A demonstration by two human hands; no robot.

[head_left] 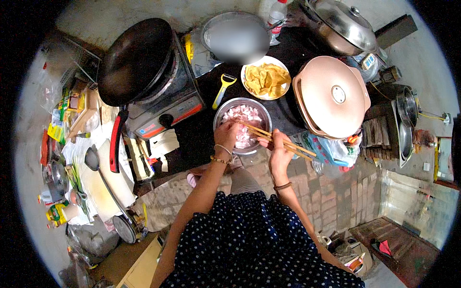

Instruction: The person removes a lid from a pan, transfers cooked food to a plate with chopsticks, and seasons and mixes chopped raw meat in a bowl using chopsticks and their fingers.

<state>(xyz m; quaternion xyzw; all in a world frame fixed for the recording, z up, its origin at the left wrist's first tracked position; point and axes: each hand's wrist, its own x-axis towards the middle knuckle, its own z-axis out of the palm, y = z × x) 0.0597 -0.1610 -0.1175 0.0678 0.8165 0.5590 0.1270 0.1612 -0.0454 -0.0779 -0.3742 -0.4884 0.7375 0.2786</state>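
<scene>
A steel bowl (268, 120) of diced pale pink raw meat (245, 138) sits at the front edge of the dark table before me. My right hand (281, 151) grips a pair of wooden chopsticks (299, 148), which slant leftward over the bowl. At the bowl's left side, my left hand (227, 135) reaches over the rim with its fingers curled by the chopstick tips. Whether those fingers pinch anything is hidden. Behind the bowl lie a yellow and grey peeler (224, 91) and a plate (248, 90) of yellow-brown, sheet-like food pieces (267, 79).
Left stands a dark wok (138, 61) on a cooker (162, 118), its red handle (117, 144) jutting toward me. A pink lidded pan (331, 100) is on the right, with plastic bags (327, 145) in front. A spatula (104, 180) rests across a cutting board (102, 187).
</scene>
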